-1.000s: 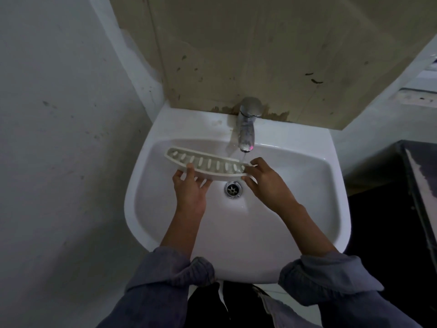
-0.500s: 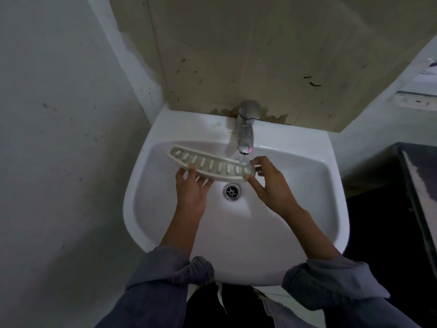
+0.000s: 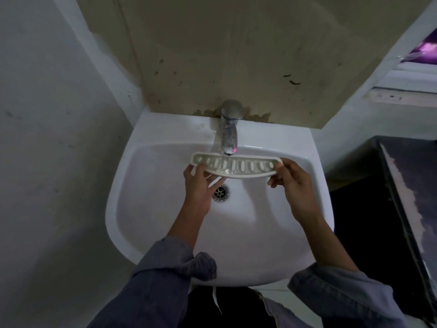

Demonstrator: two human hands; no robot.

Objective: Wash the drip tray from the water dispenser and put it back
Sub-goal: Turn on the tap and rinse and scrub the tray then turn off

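- White plastic tray (image 3: 236,165) now sits level and centred under the tap (image 3: 229,129); a second ago it lay to the left, tilted, with only its right end near the spout.
- We have slid it to the right, so the stream now lands on its middle slots. Water glints there, near the front edge.
- Our left hand (image 3: 198,185) grips the left end, thumb on top and fingers beneath. Our right hand (image 3: 292,183) pinches the right end between thumb and fingertips. Both are closed on the tray.
- We judge the rinse to be part way through: the right end has had water, the middle is getting it, and the left end is probably still to come. Putting the tray back has not begun; no dispenser is in view.
- Edges: the tray hangs above the sink (image 3: 132,209) bowl, clear of the rim on both sides, with the drain (image 3: 220,192) below and nearer us.
- Overhead room is tight. The spout tip is just above the tray's rear edge, so any lift should begin by drawing the tray toward us.
- Sideways there is room to the left for rinsing the left end; the wall (image 3: 47,138) stands close beyond the rim.
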